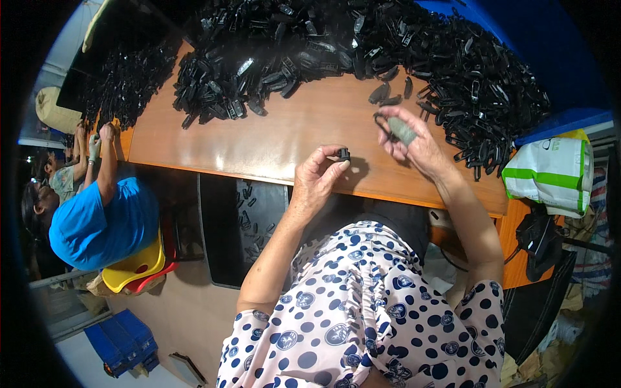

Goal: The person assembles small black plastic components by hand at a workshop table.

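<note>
The left hand (pixel 317 178) pinches a small black clip (pixel 343 154) just above the table (pixel 272 139) edge, the right hand (pixel 414 142) beyond and to its right closed on a grey piece (pixel 402 130), the clip heap (pixel 362 45) farthest

Heap of black plastic parts (pixel 336 39) lying beyond the hands, white-and-green bag (pixel 550 171) sitting right of them, person in blue (pixel 97 220) working far left.
</note>
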Motion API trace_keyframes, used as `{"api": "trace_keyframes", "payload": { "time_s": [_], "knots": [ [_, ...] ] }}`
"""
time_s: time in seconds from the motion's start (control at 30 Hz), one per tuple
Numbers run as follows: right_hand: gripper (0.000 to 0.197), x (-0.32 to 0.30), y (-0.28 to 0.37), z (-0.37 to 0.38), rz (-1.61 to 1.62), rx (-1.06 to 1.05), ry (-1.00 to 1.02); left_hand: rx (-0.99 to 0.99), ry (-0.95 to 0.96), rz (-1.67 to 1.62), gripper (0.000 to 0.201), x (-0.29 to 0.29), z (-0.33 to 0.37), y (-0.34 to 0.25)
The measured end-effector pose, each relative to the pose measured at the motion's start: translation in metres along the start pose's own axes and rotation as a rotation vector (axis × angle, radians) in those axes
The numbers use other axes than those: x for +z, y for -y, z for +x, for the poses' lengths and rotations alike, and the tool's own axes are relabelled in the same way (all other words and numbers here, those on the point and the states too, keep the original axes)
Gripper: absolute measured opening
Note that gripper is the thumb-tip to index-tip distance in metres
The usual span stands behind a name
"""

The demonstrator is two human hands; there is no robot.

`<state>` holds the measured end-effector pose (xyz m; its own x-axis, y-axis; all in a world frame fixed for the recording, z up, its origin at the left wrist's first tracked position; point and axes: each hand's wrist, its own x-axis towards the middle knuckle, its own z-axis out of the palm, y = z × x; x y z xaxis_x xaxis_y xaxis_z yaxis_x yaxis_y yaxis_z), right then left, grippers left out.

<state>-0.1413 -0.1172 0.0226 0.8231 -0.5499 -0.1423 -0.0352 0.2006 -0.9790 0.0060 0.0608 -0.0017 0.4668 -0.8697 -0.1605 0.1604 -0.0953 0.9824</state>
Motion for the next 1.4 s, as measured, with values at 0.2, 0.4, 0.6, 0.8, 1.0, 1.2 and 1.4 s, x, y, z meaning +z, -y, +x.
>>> {"api": "trace_keyframes", "payload": {
  "time_s": [0.2,0.4,0.6,0.8,1.0,1.2,1.4],
  "knots": [
    [0.033,0.015,0.008,-0.026,0.144,0.111,0.302,0.303,0.02,0.284,0.022,0.003,0.002,-0.004],
    [0.029,0.011,-0.002,-0.024,0.069,0.18,0.342,0.404,0.087,0.381,0.022,0.007,0.003,-0.014],
    [0.023,0.01,-0.006,-0.02,0.023,0.222,0.37,0.494,0.143,0.577,0.022,0.005,0.004,-0.023],
    [0.02,0.01,-0.007,-0.019,0.086,0.315,0.383,0.612,0.153,0.84,0.022,0.005,0.002,-0.034],
    [0.021,-0.006,-0.023,-0.015,0.479,0.607,0.49,0.24,0.202,0.425,0.021,0.017,0.002,-0.023],
    [0.04,-0.004,-0.008,-0.008,0.309,0.47,0.453,0.095,0.192,0.114,0.023,0.02,0.028,-0.013],
    [0.061,0.002,-0.022,0.0,0.648,0.396,0.598,-0.169,0.166,-0.399,0.023,0.028,0.043,-0.01]
  ]
}}
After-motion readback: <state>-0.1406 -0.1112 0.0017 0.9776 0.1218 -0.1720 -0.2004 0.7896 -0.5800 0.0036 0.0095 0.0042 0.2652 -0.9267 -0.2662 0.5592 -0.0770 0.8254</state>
